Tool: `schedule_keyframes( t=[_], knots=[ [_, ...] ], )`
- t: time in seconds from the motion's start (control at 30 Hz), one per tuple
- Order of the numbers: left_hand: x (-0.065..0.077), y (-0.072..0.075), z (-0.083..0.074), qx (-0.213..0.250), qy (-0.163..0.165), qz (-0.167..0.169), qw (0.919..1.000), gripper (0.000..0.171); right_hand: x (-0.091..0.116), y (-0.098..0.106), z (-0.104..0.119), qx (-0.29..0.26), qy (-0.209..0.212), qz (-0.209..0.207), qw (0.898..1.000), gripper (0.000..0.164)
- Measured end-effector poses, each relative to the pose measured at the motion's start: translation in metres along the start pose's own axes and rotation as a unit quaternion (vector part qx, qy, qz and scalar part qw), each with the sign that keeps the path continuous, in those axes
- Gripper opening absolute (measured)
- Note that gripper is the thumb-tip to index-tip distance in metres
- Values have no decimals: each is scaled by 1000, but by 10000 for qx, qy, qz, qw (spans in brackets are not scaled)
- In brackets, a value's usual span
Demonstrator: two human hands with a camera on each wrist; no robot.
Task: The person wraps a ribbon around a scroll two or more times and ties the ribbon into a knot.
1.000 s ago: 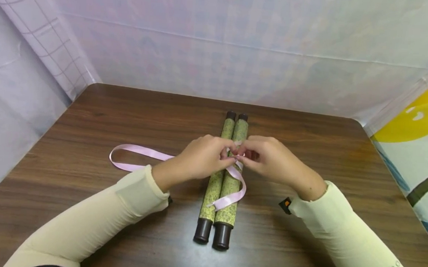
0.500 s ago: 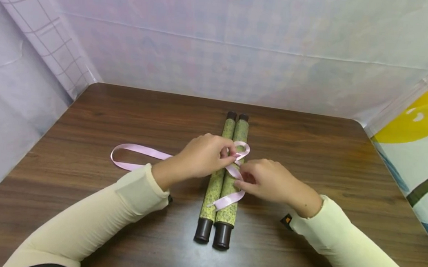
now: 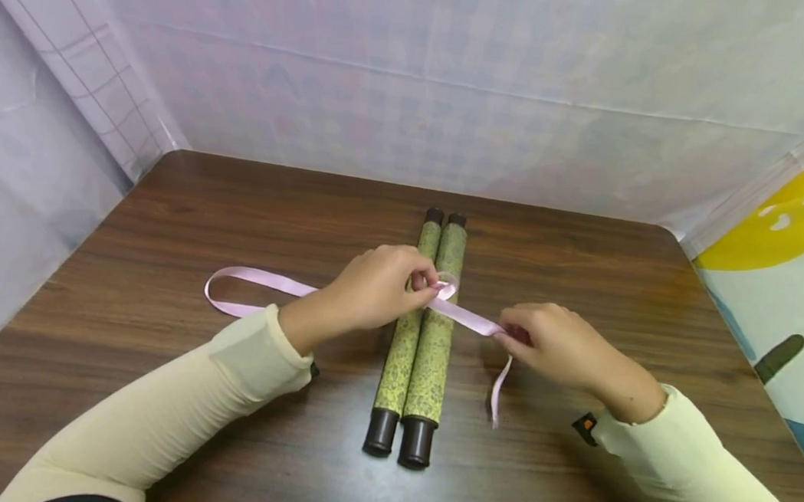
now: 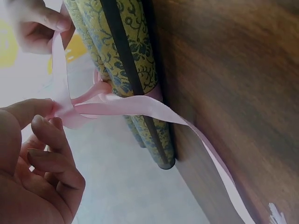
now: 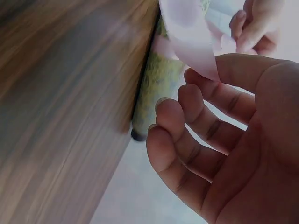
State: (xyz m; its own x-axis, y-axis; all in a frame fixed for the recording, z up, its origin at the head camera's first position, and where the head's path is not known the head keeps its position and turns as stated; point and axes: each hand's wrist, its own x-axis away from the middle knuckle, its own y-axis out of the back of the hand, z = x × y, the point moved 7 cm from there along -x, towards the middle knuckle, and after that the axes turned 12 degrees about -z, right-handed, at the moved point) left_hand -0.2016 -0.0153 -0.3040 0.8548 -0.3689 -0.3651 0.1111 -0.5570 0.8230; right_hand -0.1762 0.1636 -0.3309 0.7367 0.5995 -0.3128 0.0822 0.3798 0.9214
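Two yellow-green brocade scroll rolls (image 3: 432,360) with dark end knobs lie side by side on the table. A pink ribbon (image 3: 467,319) passes around them near the middle. Over the rolls, my left hand (image 3: 382,287) pinches the ribbon at a small loop (image 3: 446,286); the left wrist view shows its thumb and fingertip on the ribbon's crossing. To the right of the rolls, my right hand (image 3: 555,345) pinches one ribbon length between thumb and forefinger, drawn straight from the loop. A loose tail (image 3: 498,395) hangs below that hand. Its other fingers curl loosely in the right wrist view.
The rest of the ribbon forms a long loop (image 3: 223,290) on the table to the left, partly behind the left forearm. The brown wood-grain table (image 3: 272,220) has a pale sheet (image 3: 412,90) hanging behind its far edge.
My right hand let go near the knot, moved down to the ribbon's tail, then took it right, pulling it from a curl into a straight stretch. The loop beside the left hand shrank.
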Motion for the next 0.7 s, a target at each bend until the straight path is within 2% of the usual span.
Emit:
schedule_keyframes(
  t=[0.27, 0.53, 0.7],
  knots=[
    [1, 1, 2, 68, 44, -38, 10000, 7, 17, 8, -28, 133, -305, 78, 9994, 23],
    [2, 1, 4, 95, 63, 65, 9999, 8, 28, 11, -54, 174, -603, 287, 9976, 25],
    [1, 4, 6, 136, 66, -53, 9999, 10, 31, 10, -67, 256, -664, 322, 9969, 22]
  ],
)
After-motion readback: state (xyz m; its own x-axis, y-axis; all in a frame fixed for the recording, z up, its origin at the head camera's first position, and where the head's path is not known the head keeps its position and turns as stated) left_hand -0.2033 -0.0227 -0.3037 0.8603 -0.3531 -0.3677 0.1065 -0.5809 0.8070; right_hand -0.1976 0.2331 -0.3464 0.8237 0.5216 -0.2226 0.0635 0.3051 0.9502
